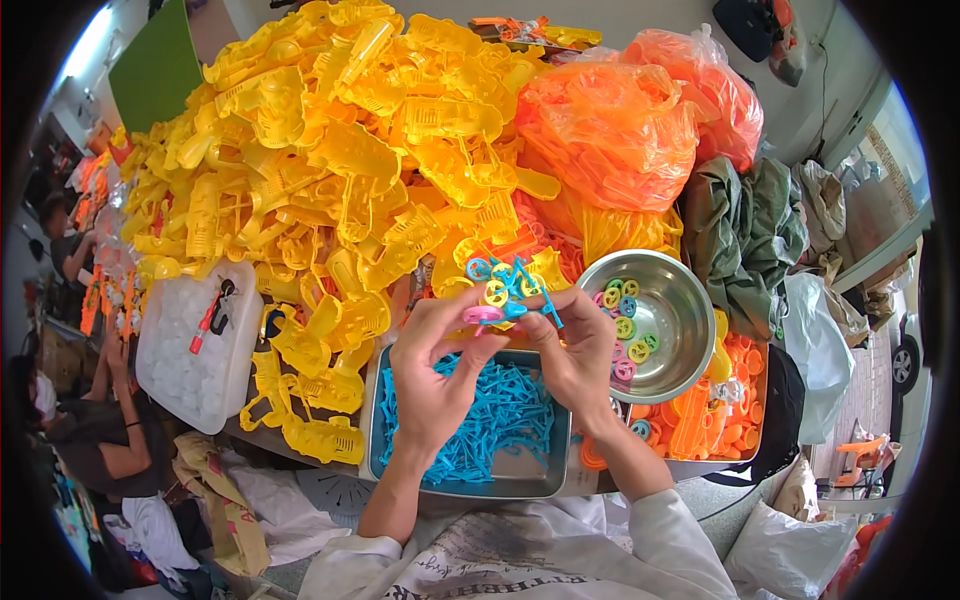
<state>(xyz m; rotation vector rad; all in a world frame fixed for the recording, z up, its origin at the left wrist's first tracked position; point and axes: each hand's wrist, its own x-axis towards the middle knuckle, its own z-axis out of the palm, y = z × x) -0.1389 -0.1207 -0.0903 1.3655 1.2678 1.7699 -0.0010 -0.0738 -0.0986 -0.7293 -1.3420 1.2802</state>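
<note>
Both hands meet at chest height above a metal tray [518, 482] heaped with thin blue plastic pieces [480, 415]. My left hand [432, 350] is closed, with a small pink wheel [483, 315] at its thumb and fingertips. Opposite it, my right hand [578, 350] pinches blue plastic parts [530, 292], which touch the pink wheel. Two yellow wheels [496, 293] and a blue wheel [479, 268] show at the fingertips too. Fingers partly hide how these small pieces fit together.
Yellow plastic shells [330, 130] pile high behind. A steel bowl [690, 345] with several coloured wheels stands right, beside orange parts [690, 420]. Orange bags [610, 130] lie behind it. At left are a white tub [245, 345] of translucent pieces, a red-handled tool [205, 325] and another person [115, 440].
</note>
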